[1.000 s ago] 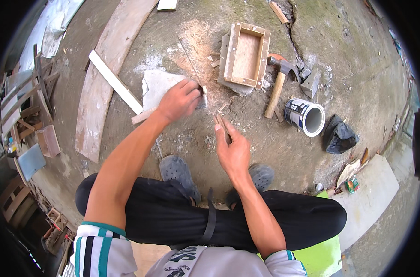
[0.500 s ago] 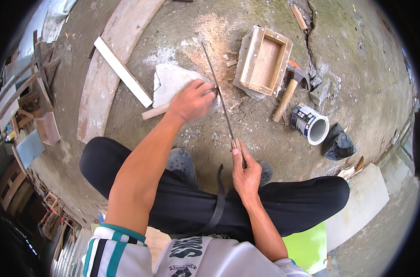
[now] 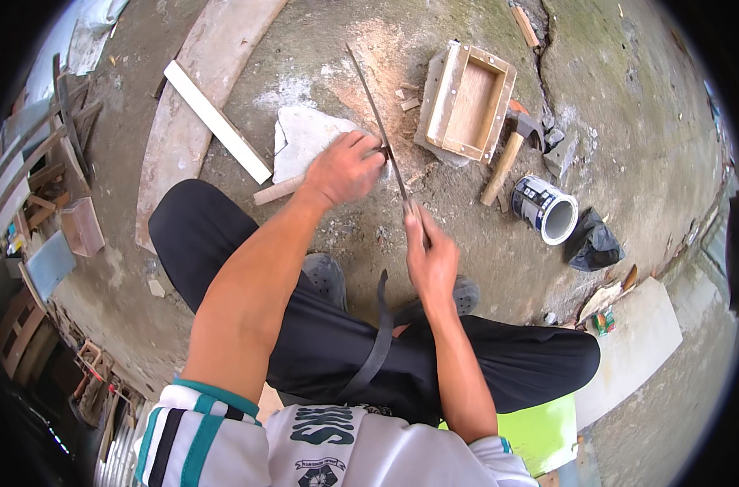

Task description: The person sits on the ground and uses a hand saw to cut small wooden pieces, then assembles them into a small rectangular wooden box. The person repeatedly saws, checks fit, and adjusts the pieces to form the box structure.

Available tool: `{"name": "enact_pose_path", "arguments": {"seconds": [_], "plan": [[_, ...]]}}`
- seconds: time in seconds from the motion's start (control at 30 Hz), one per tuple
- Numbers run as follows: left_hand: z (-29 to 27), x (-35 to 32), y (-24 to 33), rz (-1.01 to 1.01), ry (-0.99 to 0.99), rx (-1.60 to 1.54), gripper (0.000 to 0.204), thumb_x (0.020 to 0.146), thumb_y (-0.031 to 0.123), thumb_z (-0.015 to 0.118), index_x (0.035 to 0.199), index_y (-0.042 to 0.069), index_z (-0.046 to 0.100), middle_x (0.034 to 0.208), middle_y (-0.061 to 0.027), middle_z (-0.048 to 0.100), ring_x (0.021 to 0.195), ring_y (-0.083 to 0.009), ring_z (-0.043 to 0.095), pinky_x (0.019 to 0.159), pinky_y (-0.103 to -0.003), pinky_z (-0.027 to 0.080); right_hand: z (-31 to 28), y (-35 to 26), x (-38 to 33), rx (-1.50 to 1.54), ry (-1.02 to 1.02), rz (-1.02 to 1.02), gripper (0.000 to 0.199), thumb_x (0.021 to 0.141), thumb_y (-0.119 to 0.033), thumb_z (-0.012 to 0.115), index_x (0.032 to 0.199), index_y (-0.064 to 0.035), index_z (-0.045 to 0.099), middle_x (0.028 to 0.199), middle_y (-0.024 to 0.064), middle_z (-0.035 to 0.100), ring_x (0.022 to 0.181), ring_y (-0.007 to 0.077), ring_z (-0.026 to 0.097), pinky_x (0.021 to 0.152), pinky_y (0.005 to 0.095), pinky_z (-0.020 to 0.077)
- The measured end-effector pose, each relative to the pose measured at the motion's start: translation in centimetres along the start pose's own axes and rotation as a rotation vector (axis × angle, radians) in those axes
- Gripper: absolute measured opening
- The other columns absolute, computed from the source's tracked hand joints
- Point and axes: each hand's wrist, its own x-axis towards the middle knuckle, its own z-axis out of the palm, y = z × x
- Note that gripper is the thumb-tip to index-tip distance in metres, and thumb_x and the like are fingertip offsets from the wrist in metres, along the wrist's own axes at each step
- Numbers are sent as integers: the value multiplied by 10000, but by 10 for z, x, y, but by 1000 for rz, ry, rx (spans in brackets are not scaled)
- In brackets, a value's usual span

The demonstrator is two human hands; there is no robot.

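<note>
In my right hand (image 3: 431,253) is the grip of a handsaw (image 3: 375,112), its long thin blade seen almost edge-on and slanting away up to the left. My left hand (image 3: 347,168) is closed around a wooden strip (image 3: 278,191), pressing it over a pale flat stone block (image 3: 306,140). One end of the strip pokes out left of my wrist; its other end, by my fingertips, meets the blade's side. My fingers hide the cut itself. Light sawdust (image 3: 369,57) covers the ground past the block.
A small wooden box frame (image 3: 471,105) lies to the right, near a hammer (image 3: 502,169), an open tin can (image 3: 546,209) and a black plastic bag (image 3: 594,242). On the left, a white-faced wood strip (image 3: 217,122) rests across a long board (image 3: 175,154). Scrap wood is piled far left.
My right hand has pushed the saw forward and away, so more blade reaches past the strip. My left hand stays on the strip. My left knee has risen.
</note>
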Motion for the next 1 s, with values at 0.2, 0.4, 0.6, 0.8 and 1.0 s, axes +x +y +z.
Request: {"name": "enact_pose_path", "arguments": {"seconds": [0.2,0.4,0.6,0.8,1.0], "plan": [[-2,0,0,4,0,12,161,730,81,748,844,94,635,1045,-73,628,978,-286,611,845,-408,532,3,29,-29,69,137,-165,419,1032,-307,631,1320,-6,667,958,309,714,952,399,746,760,403,566],[-2,2,0,12,-37,28,198,711,58,754,875,93,649,1051,-77,628,971,-295,609,845,-408,531,17,7,11,102,105,-115,387,1019,-279,645,1306,-21,676,837,311,678,804,451,718,661,452,550],[-1,-1,-1,16,-55,51,198,720,53,747,891,87,654,1074,-89,627,965,-311,607,839,-410,524,10,41,-22,171,113,-146,408,1014,-270,649,1304,17,663,779,301,660,683,457,690,606,462,531],[-2,0,1,15,-61,31,212,724,27,759,890,68,633,1068,-110,628,946,-327,603,823,-417,519,7,17,5,162,49,-86,419,1012,-293,642,1298,12,670,724,297,640,651,451,678,584,459,521],[-3,6,2,27,-67,0,226,723,15,766,891,62,623,1063,-118,628,926,-332,604,816,-420,514,17,14,15,181,104,-110,404,1009,-277,645,1307,-6,671,778,308,658,714,447,703,625,466,536]]}}
